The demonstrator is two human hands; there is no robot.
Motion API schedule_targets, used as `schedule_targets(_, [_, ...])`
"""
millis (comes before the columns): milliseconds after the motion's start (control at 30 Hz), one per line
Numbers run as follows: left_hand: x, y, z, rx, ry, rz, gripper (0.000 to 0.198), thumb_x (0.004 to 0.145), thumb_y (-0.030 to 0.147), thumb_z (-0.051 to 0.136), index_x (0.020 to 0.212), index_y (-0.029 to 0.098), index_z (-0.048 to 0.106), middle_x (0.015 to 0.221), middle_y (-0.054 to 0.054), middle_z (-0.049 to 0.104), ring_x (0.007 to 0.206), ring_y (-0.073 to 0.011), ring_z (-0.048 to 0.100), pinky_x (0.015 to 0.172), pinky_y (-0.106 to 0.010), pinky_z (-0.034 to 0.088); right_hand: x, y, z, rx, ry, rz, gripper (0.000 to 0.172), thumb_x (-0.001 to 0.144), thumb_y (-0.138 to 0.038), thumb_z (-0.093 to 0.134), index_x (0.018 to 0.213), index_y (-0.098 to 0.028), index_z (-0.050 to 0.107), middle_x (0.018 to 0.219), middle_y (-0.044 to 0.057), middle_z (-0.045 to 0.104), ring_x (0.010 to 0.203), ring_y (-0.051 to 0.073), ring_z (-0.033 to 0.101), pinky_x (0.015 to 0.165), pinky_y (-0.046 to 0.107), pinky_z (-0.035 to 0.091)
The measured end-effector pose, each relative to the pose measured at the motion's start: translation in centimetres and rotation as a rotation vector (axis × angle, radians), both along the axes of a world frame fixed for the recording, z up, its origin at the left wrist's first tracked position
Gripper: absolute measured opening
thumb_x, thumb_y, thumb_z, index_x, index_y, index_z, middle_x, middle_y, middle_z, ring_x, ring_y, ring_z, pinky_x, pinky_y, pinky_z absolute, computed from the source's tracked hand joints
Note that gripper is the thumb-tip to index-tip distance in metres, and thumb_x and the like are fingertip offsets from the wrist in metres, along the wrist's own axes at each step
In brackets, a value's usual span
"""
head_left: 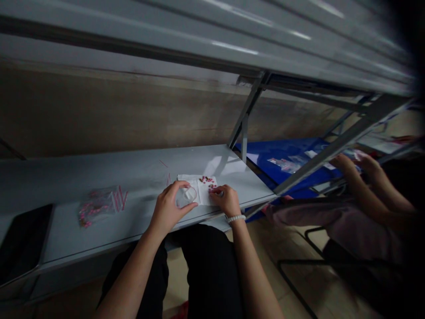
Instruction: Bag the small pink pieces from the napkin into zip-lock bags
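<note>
My left hand (168, 207) curves its thumb and fingers around a small round clear-and-white item (190, 194), whose kind I cannot make out. That item rests over the left part of a white cloth or paper (204, 198) on the table. Several small pink and brownish beads (207, 179) lie on the white sheet. My right hand (227, 200), with a pale beaded bracelet (236, 218) at the wrist, has its fingertips pinched together at the beads. What is between those fingertips is too small to see.
On the grey table (142, 170), a clear zip bag of pink beads (97, 207) lies to the left, beside a dark tablet-like slab (26, 239). Thin red strips lie behind my hands. Metal struts (245, 119) divide off a blue table (265, 153), where another person's hands (361, 164) work.
</note>
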State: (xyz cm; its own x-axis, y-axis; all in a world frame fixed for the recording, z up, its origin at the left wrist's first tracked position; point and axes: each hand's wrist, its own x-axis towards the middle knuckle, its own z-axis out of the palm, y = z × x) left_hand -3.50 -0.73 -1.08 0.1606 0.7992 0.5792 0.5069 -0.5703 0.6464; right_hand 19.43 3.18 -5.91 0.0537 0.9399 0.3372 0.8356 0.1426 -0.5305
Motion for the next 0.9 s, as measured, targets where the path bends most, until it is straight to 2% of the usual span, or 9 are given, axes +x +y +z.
schedule_targets(133, [0.0, 0.1, -0.1, -0.006, 0.006, -0.015, 0.047, 0.068, 0.025, 0.078, 0.108, 0.023, 0.053, 0.104, -0.005, 0.067, 0.097, -0.0229, 0.065, 0.086, -0.038, 0.052, -1.0, -0.7, 1.4, 0.04, 0.258, 0.039, 0.017, 0.075, -0.03, 0.064, 0.077, -0.015, 0.072, 0.074, 0.007, 0.067, 0.061, 0.015, 0.053, 0.059, 0.028, 0.04])
schedule_targets(233, [-0.1, 0.2, -0.3, -0.001, 0.021, -0.014, 0.048, 0.068, 0.024, 0.078, 0.109, 0.023, 0.053, 0.104, -0.006, 0.067, 0.097, -0.0234, 0.065, 0.086, -0.039, 0.052, -2.8, -1.9, 3.9, 0.036, 0.472, 0.207, 0.02, 0.078, -0.035, 0.065, 0.08, -0.016, 0.071, 0.079, 0.006, 0.068, 0.065, 0.015, 0.053, 0.058, 0.027, 0.041])
schedule_targets(333, [0.0, 0.2, -0.4, -0.017, 0.03, -0.013, 0.048, 0.068, 0.022, 0.078, 0.109, 0.023, 0.053, 0.105, -0.006, 0.067, 0.098, -0.0238, 0.065, 0.087, -0.04, 0.052, -4.7, -3.0, 6.4, 0.066, 0.485, 0.35, 0.013, 0.077, -0.03, 0.068, 0.081, -0.019, 0.072, 0.083, 0.005, 0.065, 0.07, 0.015, 0.053, 0.061, 0.027, 0.041])
schedule_targets(433, [0.0, 0.1, -0.4, -0.032, 0.014, -0.02, 0.049, 0.067, 0.021, 0.078, 0.108, 0.024, 0.053, 0.106, -0.006, 0.067, 0.099, -0.0238, 0.064, 0.087, -0.04, 0.051, -5.9, -3.5, 7.5, 0.067, 0.427, 0.396, 0.009, 0.075, -0.026, 0.071, 0.08, -0.02, 0.074, 0.081, 0.004, 0.062, 0.076, 0.016, 0.054, 0.064, 0.028, 0.041])
schedule_targets(600, [0.1, 0.1, -0.4, -0.025, -0.003, -0.032, 0.045, 0.068, 0.021, 0.077, 0.107, 0.024, 0.053, 0.105, -0.005, 0.066, 0.099, -0.0228, 0.064, 0.087, -0.039, 0.051, -6.5, -3.4, 7.3, 0.055, 0.395, 0.415, 0.01, 0.074, -0.025, 0.073, 0.083, -0.021, 0.076, 0.082, 0.004, 0.06, 0.08, 0.017, 0.054, 0.067, 0.028, 0.042])
schedule_targets(733, [0.0, 0.1, -0.3, -0.023, -0.008, -0.021, 0.045, 0.069, 0.023, 0.077, 0.107, 0.023, 0.053, 0.105, -0.005, 0.067, 0.098, -0.023, 0.063, 0.087, -0.039, 0.05, -5.2, -3.0, 7.2, 0.08, 0.486, 0.424, 0.012, 0.075, -0.03, 0.071, 0.083, -0.022, 0.075, 0.082, 0.004, 0.062, 0.075, 0.016, 0.054, 0.063, 0.028, 0.042])
schedule_targets(833, [0.0, 0.1, -0.2, -0.014, -0.011, -0.003, 0.045, 0.068, 0.026, 0.078, 0.106, 0.023, 0.053, 0.104, -0.006, 0.067, 0.098, -0.0234, 0.063, 0.087, -0.039, 0.05, -2.6, -2.1, 6.3, 0.16, 0.539, 0.236, 0.017, 0.078, -0.035, 0.067, 0.082, -0.019, 0.073, 0.081, 0.005, 0.065, 0.069, 0.015, 0.054, 0.061, 0.028, 0.041])
schedule_targets(900, [0.0, 0.1, -0.2, -0.002, -0.007, 0.008, 0.044, 0.069, 0.027, 0.078, 0.105, 0.022, 0.053, 0.103, -0.006, 0.067, 0.098, -0.0236, 0.063, 0.087, -0.04, 0.05, -1.0, -1.3, 4.9, 0.154, 0.418, 0.078, 0.019, 0.077, -0.035, 0.067, 0.079, -0.017, 0.074, 0.076, 0.006, 0.064, 0.065, 0.016, 0.052, 0.058, 0.029, 0.04])
